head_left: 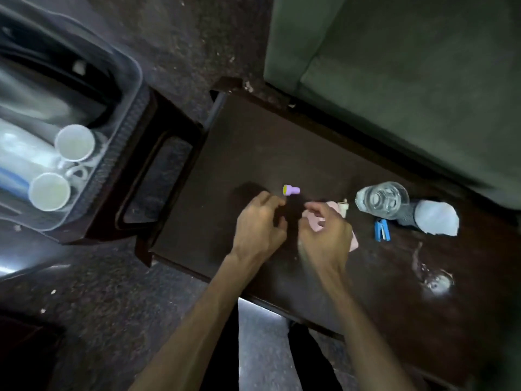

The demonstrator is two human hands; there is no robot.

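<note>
Both my hands hover over the middle of a dark wooden table (253, 142). My left hand (260, 224) has its fingers curled in; whether they hold anything is hidden. A small purple cap-like piece with a yellow end (291, 190) lies on the table just beyond its fingertips. My right hand (324, 230) pinches a pale pink piece of paper or cloth (313, 218), which also shows under the hand near the wrist. A small white stub (344, 205) lies just right of the pink piece.
A clear water bottle (382, 199) lies on the table right of my hands, beside a blue stapler (382, 230) and a white torn item (435, 217). A wet patch (435, 280) shines at the right. A clear bin (124, 114) with two white cups (74, 142) sits left. A green sofa (394, 66) stands behind.
</note>
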